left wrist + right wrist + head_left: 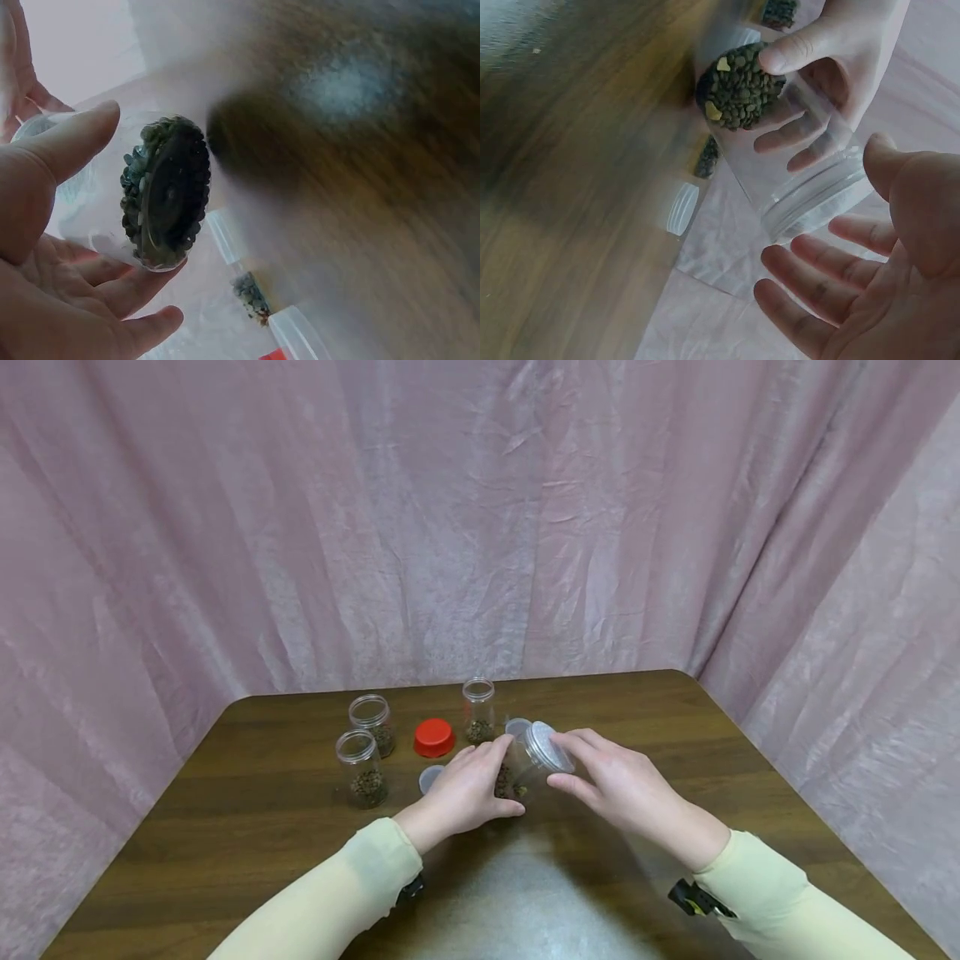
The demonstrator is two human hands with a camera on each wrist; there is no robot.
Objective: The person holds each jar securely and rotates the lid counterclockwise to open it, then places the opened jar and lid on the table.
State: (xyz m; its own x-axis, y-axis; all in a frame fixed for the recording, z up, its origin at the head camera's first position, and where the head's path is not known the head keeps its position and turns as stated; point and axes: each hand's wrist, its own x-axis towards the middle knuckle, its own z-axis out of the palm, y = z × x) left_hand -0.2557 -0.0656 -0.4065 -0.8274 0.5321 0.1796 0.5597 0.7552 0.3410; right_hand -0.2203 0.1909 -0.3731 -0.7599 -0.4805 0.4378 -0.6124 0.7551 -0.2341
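Note:
My left hand (468, 789) grips a clear jar (529, 770), its thumb on one side and its fingers on the other. The jar is tilted, its top leaning toward my right hand (622, 777). Dark green-brown pellets (742, 90) with a few yellow bits lie at the jar's bottom. A pale, translucent lid (551, 747) covers the top. Around this lid my right hand's fingers and thumb are spread, loosely bent and very close to its rim; whether they touch it I cannot tell. The left wrist view shows the pellets through the jar's base (176, 191).
Left on the wooden table (285, 827) stand two uncapped clear jars (367, 781) with pellets. Another such jar (478, 710) is near the back edge. A red cap (433, 739) sits between them. Small translucent lids (429, 778) lie near my left hand. Pink curtains (450, 527) hang behind.

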